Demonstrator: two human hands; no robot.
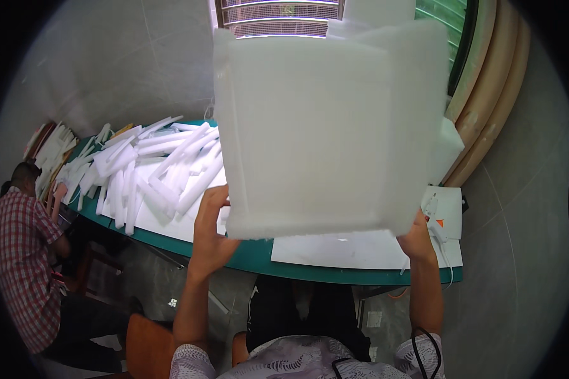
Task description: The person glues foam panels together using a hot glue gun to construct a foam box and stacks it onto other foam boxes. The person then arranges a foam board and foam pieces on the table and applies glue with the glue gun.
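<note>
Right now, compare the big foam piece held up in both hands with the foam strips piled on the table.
The foam piece is one broad, boxy panel; the foam strips are many narrow bars.
The foam piece is lifted off the green table, gripped by the left hand and right hand; the foam strips lie loose in a heap on it.
Both are white foam.

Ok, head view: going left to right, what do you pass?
Person in checked shirt → pile of foam strips → left hand → foam box → right hand → glue gun.
</note>
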